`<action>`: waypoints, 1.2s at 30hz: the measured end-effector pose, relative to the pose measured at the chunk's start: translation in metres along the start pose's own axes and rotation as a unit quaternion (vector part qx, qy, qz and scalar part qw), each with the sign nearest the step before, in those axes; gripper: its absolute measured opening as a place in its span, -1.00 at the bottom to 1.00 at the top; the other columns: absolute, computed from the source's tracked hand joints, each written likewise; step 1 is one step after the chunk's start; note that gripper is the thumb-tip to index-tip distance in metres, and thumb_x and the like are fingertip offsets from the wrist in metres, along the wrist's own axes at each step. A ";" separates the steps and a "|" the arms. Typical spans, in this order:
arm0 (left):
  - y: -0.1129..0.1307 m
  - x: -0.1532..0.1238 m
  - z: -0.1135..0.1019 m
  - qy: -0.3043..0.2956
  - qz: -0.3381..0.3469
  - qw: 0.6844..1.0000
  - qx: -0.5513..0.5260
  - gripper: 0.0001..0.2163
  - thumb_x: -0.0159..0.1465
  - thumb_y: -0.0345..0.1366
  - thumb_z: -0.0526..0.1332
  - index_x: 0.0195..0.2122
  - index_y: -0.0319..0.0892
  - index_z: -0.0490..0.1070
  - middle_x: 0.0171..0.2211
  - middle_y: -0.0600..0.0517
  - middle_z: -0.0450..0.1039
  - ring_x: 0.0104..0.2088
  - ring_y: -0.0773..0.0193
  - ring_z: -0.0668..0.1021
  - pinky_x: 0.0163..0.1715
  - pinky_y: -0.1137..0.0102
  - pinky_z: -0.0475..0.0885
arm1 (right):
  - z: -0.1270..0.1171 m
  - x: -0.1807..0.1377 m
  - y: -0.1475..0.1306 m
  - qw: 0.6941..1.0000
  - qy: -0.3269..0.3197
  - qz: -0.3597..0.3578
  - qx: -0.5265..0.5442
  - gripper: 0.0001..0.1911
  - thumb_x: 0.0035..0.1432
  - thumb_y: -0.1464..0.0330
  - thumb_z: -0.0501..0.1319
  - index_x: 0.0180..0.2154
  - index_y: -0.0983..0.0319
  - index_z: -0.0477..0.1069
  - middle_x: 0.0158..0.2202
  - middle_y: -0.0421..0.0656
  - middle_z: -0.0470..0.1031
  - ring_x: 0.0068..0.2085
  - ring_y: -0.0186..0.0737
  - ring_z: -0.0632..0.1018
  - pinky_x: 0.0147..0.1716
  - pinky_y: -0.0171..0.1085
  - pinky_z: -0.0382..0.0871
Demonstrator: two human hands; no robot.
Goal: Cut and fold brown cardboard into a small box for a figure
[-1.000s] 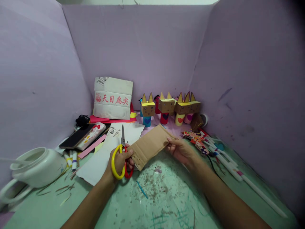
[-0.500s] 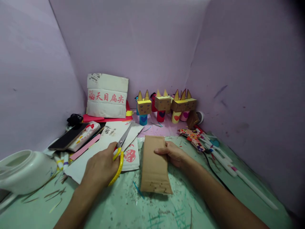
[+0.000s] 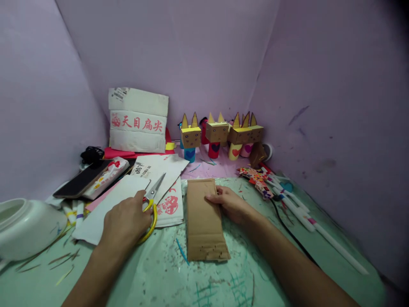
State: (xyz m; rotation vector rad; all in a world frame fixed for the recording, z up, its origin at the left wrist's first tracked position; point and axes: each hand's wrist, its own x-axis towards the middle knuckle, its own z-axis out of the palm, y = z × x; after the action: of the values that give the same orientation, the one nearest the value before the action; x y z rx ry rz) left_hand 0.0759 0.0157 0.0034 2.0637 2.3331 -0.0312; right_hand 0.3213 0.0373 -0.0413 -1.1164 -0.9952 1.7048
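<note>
My left hand (image 3: 126,221) is closed around yellow-handled scissors (image 3: 157,189), whose blades point away from me over white cardboard sheets (image 3: 171,209). In my right hand (image 3: 228,202) is the upper right edge of a brown cardboard strip (image 3: 203,219), thumb on top and fingers underneath. The strip stands lengthwise before me, with a crease and small dark marks near its lower end. The scissors are to its left, apart from it.
Cardboard-headed figures (image 3: 190,138) with pointed ears stand at the back, beside a white printed cardboard panel (image 3: 139,121). A white pot (image 3: 28,230) sits at left near a phone (image 3: 81,179). At right lie a glue gun (image 3: 257,181), its black cord and several white markers (image 3: 298,213).
The view has shifted slightly, so most things appear further left. My left hand has drawn the scissors a little back and left, and a second blade tip now shows apart. The right hand keeps its hold.
</note>
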 end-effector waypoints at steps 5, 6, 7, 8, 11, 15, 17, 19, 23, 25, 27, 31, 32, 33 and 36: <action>0.014 -0.012 0.009 0.140 0.032 0.975 -0.169 -0.61 0.21 -0.15 0.05 -0.04 -0.29 0.36 -0.16 -0.29 0.44 -0.17 -0.17 0.50 -0.23 0.10 0.36 | 0.002 -0.002 -0.005 0.999 0.028 0.016 0.028 -0.76 -0.10 0.41 0.32 -0.30 0.29 0.44 -0.39 -0.10 0.55 -0.43 -0.25 0.54 -0.43 -0.29 0.40; 0.020 -0.016 0.012 0.143 0.063 0.950 -0.272 -0.58 0.18 -0.12 0.12 -0.02 -0.28 0.35 -0.13 -0.25 0.44 -0.15 -0.11 0.50 -0.17 0.14 0.37 | 0.003 -0.003 -0.007 0.999 0.018 0.010 0.041 -0.76 -0.09 0.37 0.33 -0.29 0.29 0.44 -0.38 -0.09 0.55 -0.42 -0.25 0.54 -0.42 -0.28 0.40; 0.027 -0.021 0.015 0.121 0.098 0.909 -0.387 -0.53 0.13 -0.09 0.19 0.01 -0.25 0.34 -0.11 -0.21 0.44 -0.13 -0.05 0.50 -0.13 0.20 0.37 | 0.006 -0.006 -0.008 0.998 -0.003 0.001 0.056 -0.73 -0.08 0.33 0.34 -0.28 0.28 0.44 -0.37 -0.09 0.54 -0.41 -0.24 0.54 -0.39 -0.26 0.41; 0.034 -0.026 0.017 0.056 0.129 0.861 -0.489 -0.47 0.08 -0.08 0.25 0.05 -0.23 0.31 -0.07 -0.18 0.44 -0.10 -0.01 0.50 -0.10 0.25 0.37 | 0.009 -0.009 -0.009 0.997 -0.034 -0.009 0.072 -0.69 -0.08 0.28 0.35 -0.26 0.27 0.45 -0.34 -0.08 0.54 -0.37 -0.23 0.54 -0.35 -0.24 0.42; 0.052 -0.036 0.019 -0.094 0.160 0.718 -0.671 -0.36 0.03 -0.16 0.33 0.14 -0.16 0.21 0.12 -0.13 0.30 0.05 0.03 0.41 -0.05 0.36 0.36 | 0.020 -0.020 -0.012 0.982 -0.153 -0.050 0.096 -0.60 -0.09 0.14 0.35 -0.22 0.24 0.48 -0.17 -0.04 0.52 -0.14 -0.15 0.52 -0.14 -0.18 0.37; 0.059 -0.032 0.017 -0.165 0.058 0.579 -0.796 -0.32 -0.11 -0.28 0.41 0.08 -0.23 0.28 -0.04 -0.15 0.46 -0.10 -0.03 0.51 -0.24 0.32 0.47 | 0.025 -0.024 -0.014 0.974 -0.186 -0.103 0.075 -0.61 -0.07 0.11 0.31 -0.24 0.22 0.52 -0.09 -0.03 0.51 -0.04 -0.09 0.48 0.02 -0.11 0.24; 0.058 -0.027 0.018 -0.174 0.012 0.543 -0.821 -0.31 -0.17 -0.34 0.42 0.05 -0.26 0.31 -0.16 -0.14 0.53 -0.21 -0.01 0.56 -0.33 0.31 0.49 | 0.019 -0.020 -0.014 0.985 -0.075 -0.147 0.057 -0.69 -0.08 0.16 0.33 -0.31 0.23 0.53 -0.19 -0.07 0.54 -0.17 -0.15 0.52 -0.07 -0.15 0.32; 0.057 -0.024 0.021 -0.163 -0.006 0.534 -0.829 -0.29 -0.22 -0.40 0.43 0.04 -0.26 0.32 -0.20 -0.12 0.54 -0.25 0.02 0.57 -0.33 0.31 0.49 | 0.012 -0.014 -0.014 0.982 0.058 -0.173 0.039 -0.75 -0.14 0.24 0.37 -0.36 0.21 0.51 -0.27 -0.12 0.53 -0.25 -0.22 0.51 -0.21 -0.25 0.37; 0.063 -0.026 0.029 -0.174 -0.003 0.519 -0.837 -0.30 -0.22 -0.44 0.42 0.04 -0.25 0.32 -0.14 -0.13 0.52 -0.21 0.03 0.57 -0.26 0.29 0.48 | 0.009 -0.008 -0.009 0.994 0.040 -0.086 0.045 -0.67 -0.15 0.22 0.37 -0.29 0.21 0.46 -0.29 -0.11 0.53 -0.39 -0.23 0.51 -0.46 -0.27 0.41; 0.067 -0.029 0.032 -0.182 0.003 0.515 -0.838 -0.34 -0.21 -0.46 0.43 -0.01 -0.25 0.36 -0.15 -0.12 0.53 -0.20 0.03 0.56 -0.24 0.30 0.48 | 0.013 -0.009 -0.004 0.997 -0.011 -0.067 0.034 -0.61 -0.16 0.18 0.37 -0.28 0.25 0.46 -0.31 -0.08 0.55 -0.42 -0.21 0.52 -0.49 -0.25 0.41; 0.069 -0.030 0.034 -0.187 0.005 0.518 -0.834 -0.42 -0.20 -0.44 0.43 -0.08 -0.26 0.41 -0.20 -0.10 0.55 -0.21 0.05 0.57 -0.25 0.31 0.48 | 0.018 -0.009 0.003 0.996 -0.010 -0.088 0.025 -0.60 -0.23 0.20 0.42 -0.32 0.28 0.48 -0.34 -0.08 0.58 -0.40 -0.18 0.53 -0.41 -0.23 0.42; 0.069 -0.030 0.033 -0.188 -0.006 0.533 -0.825 -0.61 -0.17 -0.34 0.44 -0.25 -0.26 0.51 -0.34 -0.06 0.58 -0.29 0.08 0.58 -0.32 0.32 0.49 | 0.019 -0.008 0.010 0.994 -0.019 -0.104 0.032 -0.62 -0.31 0.24 0.44 -0.40 0.31 0.50 -0.40 -0.09 0.59 -0.40 -0.15 0.54 -0.34 -0.20 0.39; 0.069 -0.029 0.033 -0.186 -0.011 0.535 -0.824 -0.65 -0.17 -0.32 0.44 -0.30 -0.26 0.52 -0.38 -0.05 0.58 -0.31 0.08 0.58 -0.33 0.32 0.49 | 0.019 -0.008 0.010 0.994 -0.025 -0.101 0.030 -0.63 -0.31 0.25 0.44 -0.40 0.31 0.50 -0.41 -0.08 0.59 -0.40 -0.15 0.54 -0.35 -0.21 0.39; 0.068 -0.028 0.033 -0.184 -0.014 0.537 -0.823 -0.68 -0.16 -0.32 0.43 -0.34 -0.26 0.53 -0.41 -0.04 0.58 -0.32 0.09 0.58 -0.34 0.32 0.49 | 0.018 -0.008 0.010 0.994 -0.028 -0.099 0.028 -0.63 -0.31 0.25 0.44 -0.40 0.31 0.50 -0.41 -0.09 0.59 -0.40 -0.15 0.54 -0.36 -0.22 0.38; 0.065 -0.027 0.033 -0.179 -0.010 0.537 -0.824 -0.75 -0.15 -0.34 0.43 -0.40 -0.26 0.54 -0.46 -0.02 0.57 -0.34 0.11 0.58 -0.35 0.34 0.48 | 0.020 -0.009 0.009 0.995 -0.032 -0.086 0.029 -0.64 -0.29 0.26 0.43 -0.39 0.31 0.50 -0.42 -0.09 0.59 -0.40 -0.15 0.54 -0.36 -0.22 0.37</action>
State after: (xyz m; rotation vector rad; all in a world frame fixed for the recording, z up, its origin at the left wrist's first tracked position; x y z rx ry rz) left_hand 0.1434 -0.0038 -0.0289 0.7507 0.9284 1.1046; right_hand 0.3029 0.0228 -0.0418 -0.9156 -1.0443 1.6286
